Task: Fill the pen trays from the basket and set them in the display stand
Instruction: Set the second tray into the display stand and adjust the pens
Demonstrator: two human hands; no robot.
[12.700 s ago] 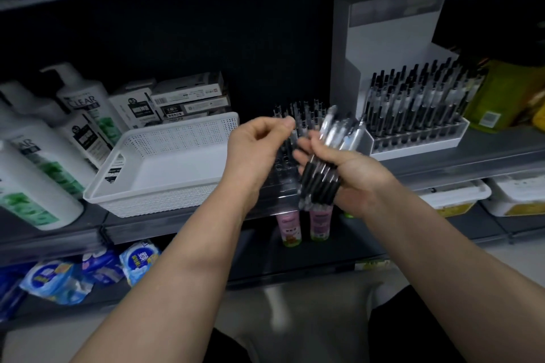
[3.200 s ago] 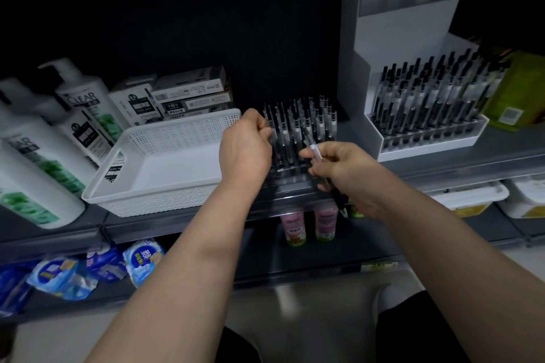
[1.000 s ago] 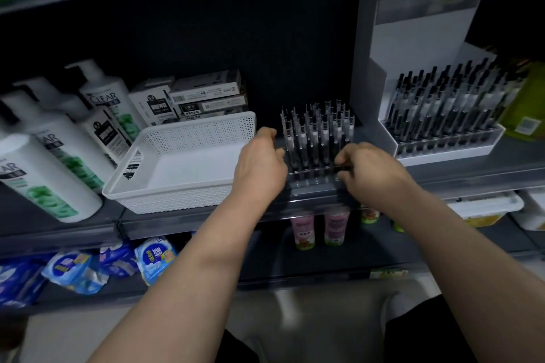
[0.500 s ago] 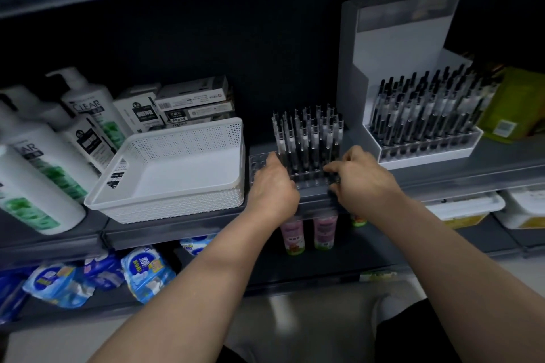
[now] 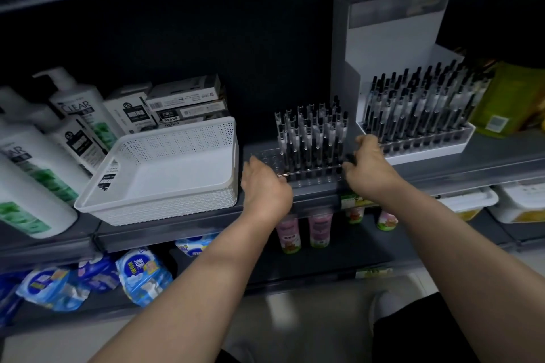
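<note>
On the grey shelf [image 5: 486, 163] I see the clear pen tray [image 5: 312, 178] at the front edge, with pens [image 5: 312, 138] upright in its right part. My left hand [image 5: 265, 188] and right hand [image 5: 368, 169] curl their fingers round its two ends. The white basket [image 5: 182, 141] sits at its 9 o'clock and the display stand [image 5: 383, 47] at 2 o'clock, with a dark back wall [image 5: 206, 38] behind.

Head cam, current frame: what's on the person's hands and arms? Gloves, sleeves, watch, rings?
Nothing worn that shows. The left hand and right hand are ungloved, with no ring or watch visible on the sides facing the camera. The left forearm and right forearm are bare down to the frame edge; no sleeve cuff appears in view.
</note>
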